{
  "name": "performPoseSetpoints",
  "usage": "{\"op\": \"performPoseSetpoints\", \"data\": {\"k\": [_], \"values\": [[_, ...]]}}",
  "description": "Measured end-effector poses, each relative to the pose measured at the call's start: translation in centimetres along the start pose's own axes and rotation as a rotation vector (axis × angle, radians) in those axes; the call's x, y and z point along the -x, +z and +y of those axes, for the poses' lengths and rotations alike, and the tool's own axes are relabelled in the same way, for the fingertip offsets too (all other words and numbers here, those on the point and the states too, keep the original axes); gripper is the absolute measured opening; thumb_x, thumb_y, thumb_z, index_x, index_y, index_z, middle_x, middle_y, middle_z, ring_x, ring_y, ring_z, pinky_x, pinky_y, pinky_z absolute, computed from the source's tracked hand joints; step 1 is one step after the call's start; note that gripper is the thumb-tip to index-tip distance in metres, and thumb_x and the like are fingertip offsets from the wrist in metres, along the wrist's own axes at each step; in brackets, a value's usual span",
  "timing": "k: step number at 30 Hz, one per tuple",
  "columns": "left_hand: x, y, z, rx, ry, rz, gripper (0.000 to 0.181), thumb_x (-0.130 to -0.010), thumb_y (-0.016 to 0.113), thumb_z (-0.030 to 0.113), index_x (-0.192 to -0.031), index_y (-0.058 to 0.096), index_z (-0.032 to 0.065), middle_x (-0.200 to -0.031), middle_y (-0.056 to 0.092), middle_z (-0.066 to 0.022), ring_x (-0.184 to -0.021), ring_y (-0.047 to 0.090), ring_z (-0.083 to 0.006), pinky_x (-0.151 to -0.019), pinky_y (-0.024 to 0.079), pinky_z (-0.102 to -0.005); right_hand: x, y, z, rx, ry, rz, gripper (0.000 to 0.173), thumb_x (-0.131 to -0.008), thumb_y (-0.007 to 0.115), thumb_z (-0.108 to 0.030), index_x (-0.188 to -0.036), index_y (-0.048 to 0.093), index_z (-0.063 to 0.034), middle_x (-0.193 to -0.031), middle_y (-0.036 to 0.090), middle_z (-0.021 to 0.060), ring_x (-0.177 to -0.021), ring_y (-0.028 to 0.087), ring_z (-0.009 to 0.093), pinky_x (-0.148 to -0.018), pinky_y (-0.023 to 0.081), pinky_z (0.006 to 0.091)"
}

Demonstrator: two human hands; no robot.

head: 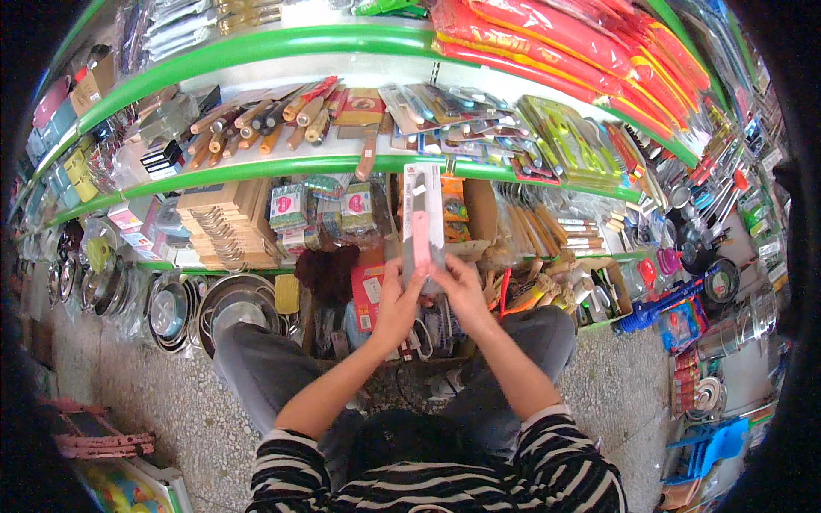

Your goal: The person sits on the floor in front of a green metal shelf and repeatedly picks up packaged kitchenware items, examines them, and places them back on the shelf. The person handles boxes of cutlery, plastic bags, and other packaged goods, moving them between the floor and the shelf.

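Between my two hands stands a boxed fruit knife point(421, 211) with a pink handle, its long narrow package pointing away from me. My left hand point(399, 296) grips the lower left edge, thumb on the front. On the lower right edge, my right hand point(463, 292) pinches the same package. The far end of the package overlaps the green shelf edge point(288, 168) in the picture. Behind that edge lie wooden-handled knives point(256, 125) and carded knives point(449, 115). A cleaver's wooden handle point(367, 156) juts over the edge.
Below are stacked wooden boards point(224, 221), packaged scouring pads point(288, 205) and a cardboard box point(481, 215) of orange packets. Steel bowls point(240, 301) stand on the left by my knee. Red packaged goods point(545, 45) fill the upper shelf. A blue plastic stool point(709, 449) is at right.
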State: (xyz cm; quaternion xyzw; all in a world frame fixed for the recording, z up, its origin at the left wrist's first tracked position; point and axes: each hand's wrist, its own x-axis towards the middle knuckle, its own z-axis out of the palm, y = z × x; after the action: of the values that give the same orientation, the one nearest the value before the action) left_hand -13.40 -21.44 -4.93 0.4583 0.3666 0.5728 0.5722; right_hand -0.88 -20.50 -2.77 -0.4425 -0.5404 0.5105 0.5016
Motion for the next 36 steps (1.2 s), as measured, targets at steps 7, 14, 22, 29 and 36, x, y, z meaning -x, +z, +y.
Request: {"op": "performPoseSetpoints", "data": {"k": [7, 14, 22, 29, 36], "values": [[-5.7, -2.5, 4.4, -0.430, 0.240, -0.199, 0.046, -0.093, 0.054, 0.027, -0.128, 0.038, 0.0043, -0.095, 0.064, -0.0156, -0.085, 0.064, -0.0245, -0.072, 0.051, -0.0345, -12.2, -4.1, -7.5, 0.003, -0.064, 0.191, 0.032, -0.093, 0.051, -0.029, -0.097, 0.058, 0.0015, -0.075, 0.061, 0.0064, -0.052, 0.055, 0.012, -0.047, 0.047, 0.0262], [-9.7, -9.9, 2.9, -0.653, 0.306, 0.093, 0.040, -0.091, 0.056, 0.021, -0.125, 0.043, 0.0041, -0.098, 0.064, -0.0176, -0.082, 0.065, -0.0271, -0.071, 0.051, -0.0358, -27.0, -5.8, -10.8, 0.382, -0.073, 0.283, 0.031, -0.085, 0.056, -0.023, -0.094, 0.058, 0.0066, -0.070, 0.062, 0.0102, -0.055, 0.060, 0.016, -0.050, 0.050, 0.0285], [-11.3, -12.1, 3.8, -0.763, 0.403, 0.173, 0.037, -0.088, 0.058, 0.014, -0.120, 0.045, 0.0007, -0.096, 0.064, -0.0180, -0.089, 0.062, -0.0323, -0.078, 0.048, -0.0403, -30.6, -2.7, -11.4, 1.782, -0.329, 0.473, 0.049, -0.076, 0.062, -0.053, -0.083, 0.067, -0.0049, -0.078, 0.068, 0.0145, -0.074, 0.068, 0.027, -0.064, 0.054, 0.0420], [-11.0, -12.9, 4.2, -0.798, 0.481, 0.192, 0.036, -0.086, 0.059, 0.012, -0.118, 0.045, 0.0013, -0.094, 0.064, -0.0181, -0.089, 0.062, -0.0327, -0.075, 0.048, -0.0408, -30.5, -1.1, -10.3, 1.904, -0.545, 0.446, 0.048, -0.082, 0.058, -0.047, -0.079, 0.065, 0.0002, -0.081, 0.065, 0.0165, -0.072, 0.066, 0.029, -0.060, 0.054, 0.0380], [-10.9, -13.4, 3.7, -0.882, 0.456, 0.172, 0.032, -0.086, 0.060, 0.014, -0.113, 0.047, 0.0016, -0.091, 0.063, -0.0177, -0.086, 0.062, -0.0329, -0.073, 0.048, -0.0415, -29.9, 2.0, -8.0, 1.782, -0.618, -0.158, 0.038, -0.088, 0.048, -0.040, -0.115, 0.060, -0.0145, -0.122, 0.054, 0.0117, -0.120, 0.045, 0.031, -0.103, 0.031, 0.0474]]}}
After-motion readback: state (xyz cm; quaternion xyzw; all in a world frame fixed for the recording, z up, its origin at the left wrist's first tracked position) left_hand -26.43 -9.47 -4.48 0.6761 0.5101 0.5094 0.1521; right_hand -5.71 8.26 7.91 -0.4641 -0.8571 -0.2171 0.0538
